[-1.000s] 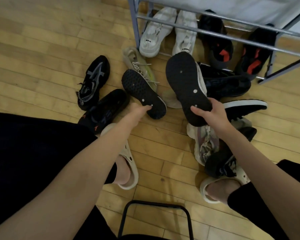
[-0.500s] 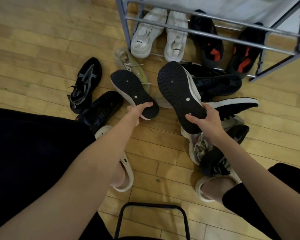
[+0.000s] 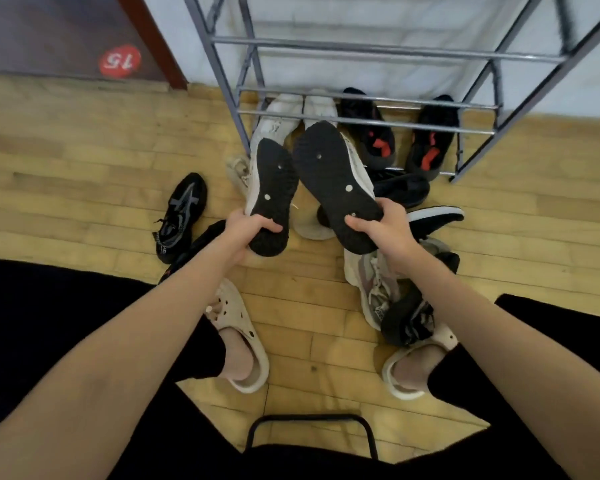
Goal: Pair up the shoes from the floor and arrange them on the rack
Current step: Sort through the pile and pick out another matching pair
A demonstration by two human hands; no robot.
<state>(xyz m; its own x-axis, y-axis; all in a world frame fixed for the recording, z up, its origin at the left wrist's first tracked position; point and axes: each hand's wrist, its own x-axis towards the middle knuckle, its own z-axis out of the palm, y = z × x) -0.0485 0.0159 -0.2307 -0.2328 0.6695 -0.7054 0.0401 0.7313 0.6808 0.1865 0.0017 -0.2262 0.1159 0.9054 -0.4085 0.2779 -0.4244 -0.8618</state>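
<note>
Wood-plank floor point(image 3: 84, 174), loose shoes scattered near the feet. Left hand point(image 3: 246, 230) clenched on the heel of one black-soled shoe point(image 3: 272, 188); right hand point(image 3: 385, 230) gripping its mate point(image 3: 333, 178). Both shoes have risen, soles now side by side, a matched pair. Beyond, rack point(image 3: 361, 50): upper bars bare, likely destination.

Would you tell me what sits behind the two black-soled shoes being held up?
Behind the two black-soled shoes, a white pair sits on the grey metal rack's bottom tier; their heels are covered.
</note>
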